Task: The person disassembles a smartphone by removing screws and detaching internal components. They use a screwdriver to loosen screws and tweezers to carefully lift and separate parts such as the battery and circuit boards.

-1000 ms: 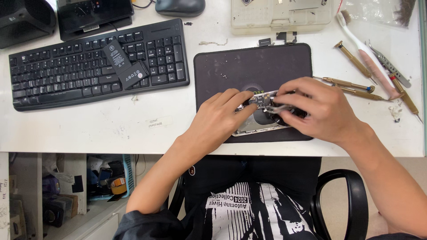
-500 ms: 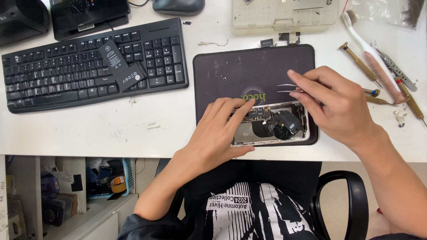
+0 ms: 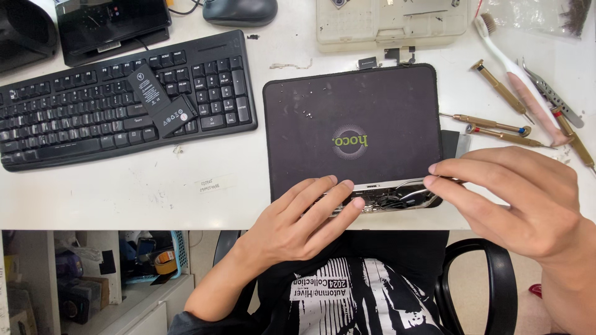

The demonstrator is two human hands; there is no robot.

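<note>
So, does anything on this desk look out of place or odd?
Yes. Two flat black battery packs lie across the keys of the black keyboard, an odd resting spot. The opened phone body under the left hand and right hand overhangs the near edge of the black work mat.
</note>
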